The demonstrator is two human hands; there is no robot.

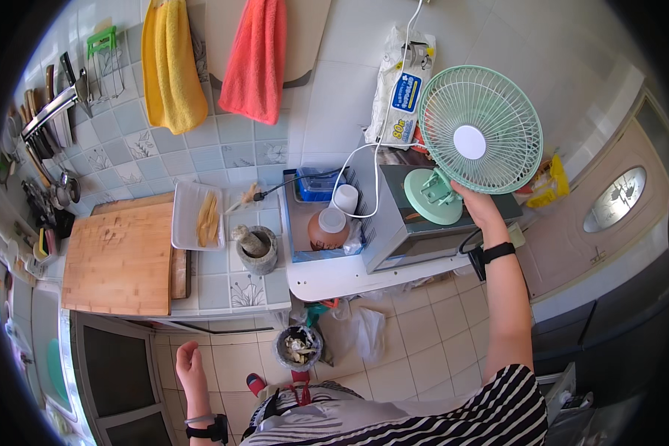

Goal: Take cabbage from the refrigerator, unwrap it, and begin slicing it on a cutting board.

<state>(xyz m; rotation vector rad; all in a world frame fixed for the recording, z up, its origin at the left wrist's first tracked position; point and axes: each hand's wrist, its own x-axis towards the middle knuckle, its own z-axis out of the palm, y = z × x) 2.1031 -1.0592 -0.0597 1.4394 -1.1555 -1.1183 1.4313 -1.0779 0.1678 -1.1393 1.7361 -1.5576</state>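
Note:
My right hand reaches to a mint-green electric fan, its thumb at the lower rim of the wire cage. Most of its fingers are hidden behind the cage, but the hand appears to grip the fan there. The fan's round base rests on top of a grey countertop oven or microwave. A white cord loops from the fan down the left side and up the wall. My left hand hangs above the floor in front of the counter, fingers loosely curled, with nothing seen in it.
On the counter are a bamboo cutting board, a plastic tray holding yellowish sticks, a stone mortar with pestle and a blue-edged box with a brown jar. Knives hang at left. A lined bin stands below.

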